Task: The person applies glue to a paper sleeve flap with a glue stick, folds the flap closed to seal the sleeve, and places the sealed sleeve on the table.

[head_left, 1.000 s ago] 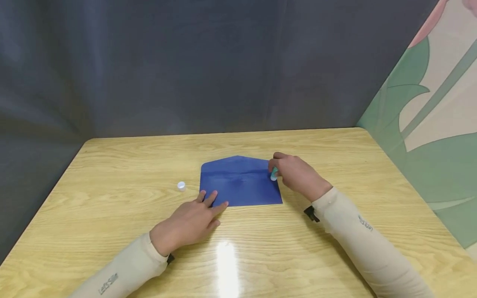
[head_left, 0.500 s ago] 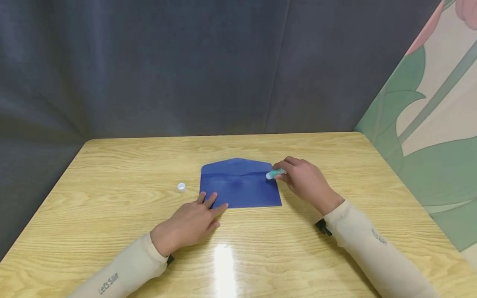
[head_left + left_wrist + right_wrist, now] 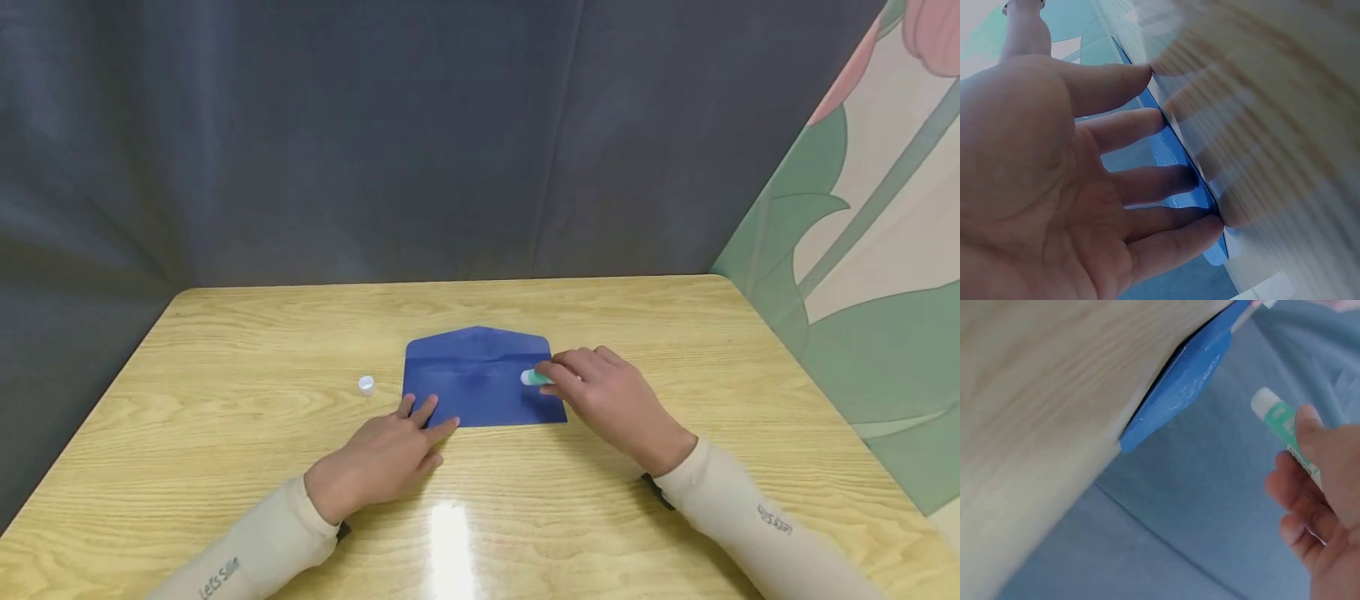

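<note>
A blue envelope (image 3: 480,396) lies on the table with its flap spread toward the far side. My left hand (image 3: 378,457) rests on its near left corner; in the left wrist view the fingers (image 3: 1157,178) are extended, tips at the paper's edge. Over the envelope's right part, my right hand (image 3: 611,404) holds a white and green glue stick (image 3: 534,377) between thumb and fingers. The right wrist view has the glue stick (image 3: 1282,422) tilted and apart from the paper, with shiny streaks on the flap (image 3: 1194,375). A small white cap (image 3: 366,384) sits left of the envelope.
The wooden table (image 3: 247,358) reaches back to a dark curtain (image 3: 375,150). A wall panel with painted leaves (image 3: 877,350) borders its right side. Light glares off the tabletop near the front.
My right hand has drawn the glue stick back from the envelope's right edge, toward me and slightly left, turning it more level. My left hand keeps its place.
</note>
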`<state>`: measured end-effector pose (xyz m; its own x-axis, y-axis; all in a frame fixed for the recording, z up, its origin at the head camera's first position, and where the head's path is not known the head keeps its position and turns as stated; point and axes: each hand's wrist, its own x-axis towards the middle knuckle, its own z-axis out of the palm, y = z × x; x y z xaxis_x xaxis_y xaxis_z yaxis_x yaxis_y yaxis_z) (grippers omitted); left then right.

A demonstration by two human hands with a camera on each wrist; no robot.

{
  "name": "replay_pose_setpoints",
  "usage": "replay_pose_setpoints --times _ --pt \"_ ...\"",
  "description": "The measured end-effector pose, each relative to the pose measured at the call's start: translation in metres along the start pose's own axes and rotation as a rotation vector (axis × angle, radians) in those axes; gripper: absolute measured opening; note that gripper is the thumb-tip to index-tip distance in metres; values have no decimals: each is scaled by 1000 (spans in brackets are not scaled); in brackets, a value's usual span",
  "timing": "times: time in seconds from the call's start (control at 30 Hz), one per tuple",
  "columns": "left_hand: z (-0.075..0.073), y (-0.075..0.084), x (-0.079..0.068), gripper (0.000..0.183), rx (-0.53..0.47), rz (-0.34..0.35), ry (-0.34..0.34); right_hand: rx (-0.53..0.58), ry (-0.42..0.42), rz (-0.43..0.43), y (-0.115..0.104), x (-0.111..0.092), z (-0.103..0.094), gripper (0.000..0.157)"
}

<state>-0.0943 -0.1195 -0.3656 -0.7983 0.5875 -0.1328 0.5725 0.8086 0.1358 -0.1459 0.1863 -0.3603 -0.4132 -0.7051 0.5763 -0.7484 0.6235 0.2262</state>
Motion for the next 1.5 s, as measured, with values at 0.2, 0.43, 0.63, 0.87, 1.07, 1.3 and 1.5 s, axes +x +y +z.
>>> replay_pose_setpoints --times 0.2,0.43,0.63,0.87,1.07,1.3,1.5 --pt "2 1 0 47 -10 -7 -12 95 -18 -1 -18 -1 1 30" --pt "3 1 0 46 16 -4 13 214 -40 43 -30 -3 3 26" --pt "-1 1 3 41 87 43 59 219 -29 19 -35 -9 3 22" --pt "-21 -8 20 42 79 39 106 253 -8 73 -32 -9 2 24" --pt "-39 -26 40 73 92 -94 160 257 -2 81 -30 -8 2 25" --pt "-30 -41 52 114 12 -158 -11 265 1 91 -26 -9 2 27" --pt "-26 -45 53 119 -136 -141 -48 274 -7 88 -25 -8 2 27"
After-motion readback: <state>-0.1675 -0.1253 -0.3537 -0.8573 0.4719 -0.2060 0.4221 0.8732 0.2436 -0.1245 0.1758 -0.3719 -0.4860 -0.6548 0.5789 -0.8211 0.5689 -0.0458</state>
